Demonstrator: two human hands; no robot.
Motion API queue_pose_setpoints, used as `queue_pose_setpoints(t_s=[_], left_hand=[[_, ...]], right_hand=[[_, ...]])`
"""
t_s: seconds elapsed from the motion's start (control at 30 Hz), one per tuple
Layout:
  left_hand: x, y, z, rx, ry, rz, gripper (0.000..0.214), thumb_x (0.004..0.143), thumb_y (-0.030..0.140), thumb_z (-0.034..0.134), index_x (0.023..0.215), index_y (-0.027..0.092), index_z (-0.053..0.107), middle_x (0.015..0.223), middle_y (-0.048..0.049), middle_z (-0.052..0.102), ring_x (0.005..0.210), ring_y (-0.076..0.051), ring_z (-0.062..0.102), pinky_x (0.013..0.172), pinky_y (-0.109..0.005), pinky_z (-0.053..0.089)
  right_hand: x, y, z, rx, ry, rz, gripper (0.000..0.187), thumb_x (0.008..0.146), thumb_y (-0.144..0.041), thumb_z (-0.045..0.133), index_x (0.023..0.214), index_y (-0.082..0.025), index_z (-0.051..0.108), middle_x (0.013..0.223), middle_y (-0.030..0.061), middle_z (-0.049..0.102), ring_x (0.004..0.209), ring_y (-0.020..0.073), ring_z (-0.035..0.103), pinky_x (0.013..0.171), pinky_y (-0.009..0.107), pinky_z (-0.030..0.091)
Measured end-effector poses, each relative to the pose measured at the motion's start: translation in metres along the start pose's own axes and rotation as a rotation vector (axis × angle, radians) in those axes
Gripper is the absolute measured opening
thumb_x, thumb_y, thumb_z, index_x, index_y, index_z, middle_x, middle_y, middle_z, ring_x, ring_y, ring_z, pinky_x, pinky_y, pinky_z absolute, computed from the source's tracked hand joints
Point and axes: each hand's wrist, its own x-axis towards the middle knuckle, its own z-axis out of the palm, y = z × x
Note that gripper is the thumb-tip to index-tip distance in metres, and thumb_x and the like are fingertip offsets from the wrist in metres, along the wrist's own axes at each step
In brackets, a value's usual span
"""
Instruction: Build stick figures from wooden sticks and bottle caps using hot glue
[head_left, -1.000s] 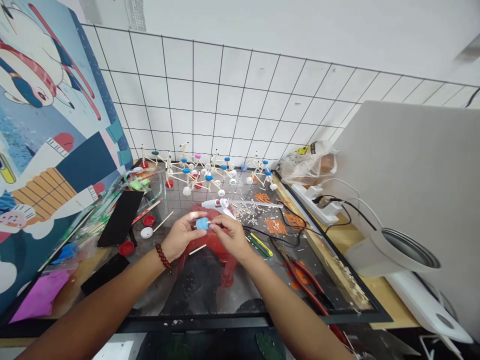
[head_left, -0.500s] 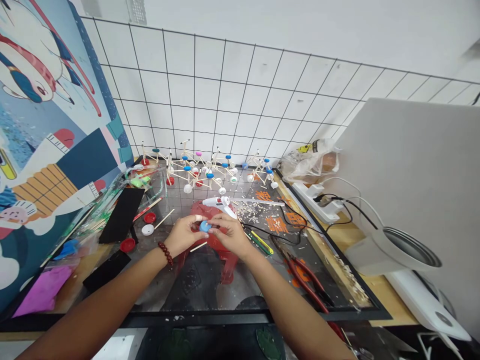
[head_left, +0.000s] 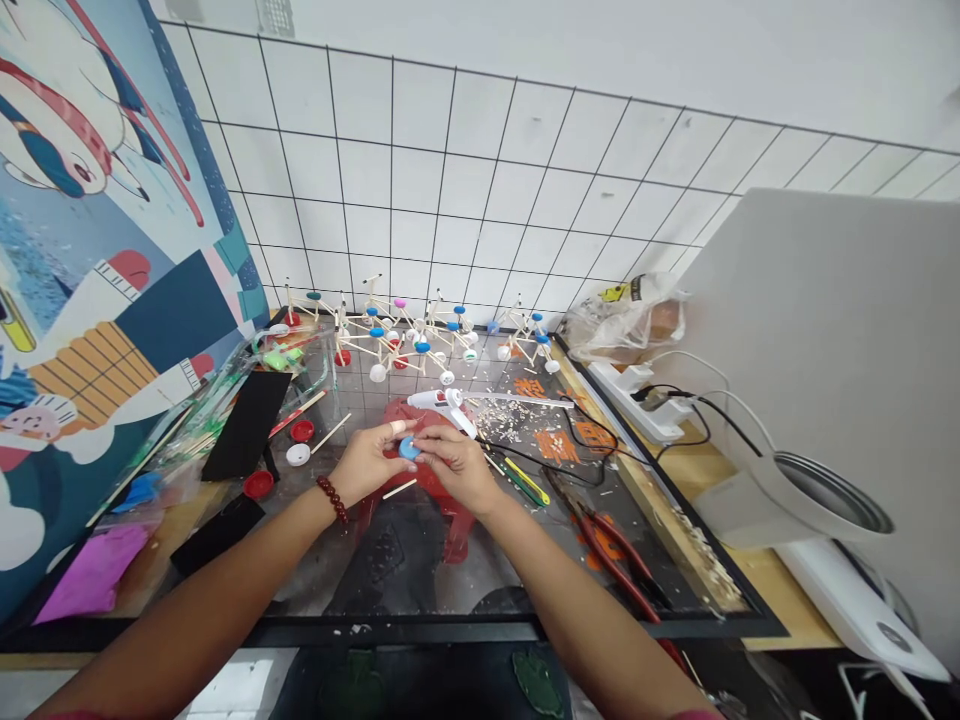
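Between my two hands, above the middle of the table, is a small round blue disc [head_left: 409, 449]. My left hand [head_left: 369, 461] pinches it from the left between thumb and fingers, a brown bead bracelet on the wrist. From the right, the fingertips of my right hand [head_left: 457, 467] press against its edge. A tiny pale spot shows on the disc, too small to make out. Just beyond my hands lies a white glue gun [head_left: 448, 401] with a clear glue stick in its back. One short wooden stick [head_left: 399, 489] lies below my left hand.
Several stick figures [head_left: 422, 348] with coloured discs and caps stand along the back. Red pliers [head_left: 616, 560] and a yellow-green cutter [head_left: 526, 482] lie to the right, near wood scraps and a black cord. Bottle caps [head_left: 298, 455], black strips [head_left: 247, 425] and a pink packet [head_left: 94, 572] lie left.
The view has shifted slightly. Both hands stay at the same place around the blue disc, which appears turned a little more face-up.
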Motion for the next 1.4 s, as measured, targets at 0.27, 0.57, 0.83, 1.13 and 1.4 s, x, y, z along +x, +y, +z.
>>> queue_pose_setpoints(t_s=[0.27, 0.57, 0.83, 1.13, 1.4], left_hand=[[-0.0007, 0.0025, 0.0026, -0.127, 0.01, -0.082, 0.06, 0.054, 0.011, 0.084, 0.112, 0.013, 0.07, 0.107, -0.0111, 0.077, 0.093, -0.028, 0.073, 0.09, -0.047, 0.059], [0.0004, -0.0011, 0.0027, -0.149, 0.005, -0.098, 0.061, 0.053, 0.012, 0.085, 0.113, 0.013, 0.07, 0.107, -0.0117, 0.076, 0.091, -0.027, 0.074, 0.09, -0.048, 0.058], [0.0018, -0.0029, 0.0021, -0.148, 0.012, -0.103, 0.061, 0.051, 0.009, 0.084, 0.111, 0.012, 0.071, 0.105, -0.0111, 0.077, 0.09, -0.026, 0.074, 0.091, -0.048, 0.057], [0.0014, -0.0022, 0.0021, -0.145, 0.015, -0.125, 0.062, 0.051, 0.009, 0.084, 0.112, 0.011, 0.07, 0.105, -0.012, 0.077, 0.091, -0.028, 0.074, 0.091, -0.048, 0.057], [0.0018, -0.0009, 0.0025, -0.16, 0.018, -0.103, 0.066, 0.052, 0.012, 0.087, 0.115, 0.012, 0.068, 0.103, -0.0102, 0.077, 0.089, -0.025, 0.073, 0.087, -0.042, 0.057]], right_hand=[[-0.0008, 0.002, 0.0016, -0.005, 0.039, -0.021, 0.022, 0.09, -0.017, 0.063, 0.105, -0.028, 0.075, 0.102, 0.0058, 0.072, 0.093, 0.0175, 0.071, 0.083, 0.033, 0.059], [-0.0011, 0.0021, 0.0016, -0.012, 0.036, -0.031, 0.02, 0.091, -0.019, 0.062, 0.103, -0.028, 0.075, 0.104, 0.0054, 0.071, 0.093, 0.0169, 0.07, 0.082, 0.032, 0.06], [-0.002, 0.0027, 0.0048, 0.004, 0.069, -0.046, 0.02, 0.09, -0.015, 0.061, 0.101, -0.025, 0.075, 0.101, 0.0067, 0.072, 0.091, 0.0162, 0.071, 0.079, 0.03, 0.059], [-0.0022, 0.0026, 0.0052, -0.004, 0.077, -0.05, 0.022, 0.09, -0.015, 0.061, 0.103, -0.026, 0.076, 0.101, 0.0059, 0.072, 0.089, 0.016, 0.071, 0.078, 0.029, 0.059], [-0.0008, 0.0005, 0.0023, 0.013, 0.064, -0.008, 0.023, 0.092, -0.019, 0.061, 0.109, -0.028, 0.073, 0.104, 0.0058, 0.072, 0.094, 0.0174, 0.069, 0.084, 0.032, 0.058]])
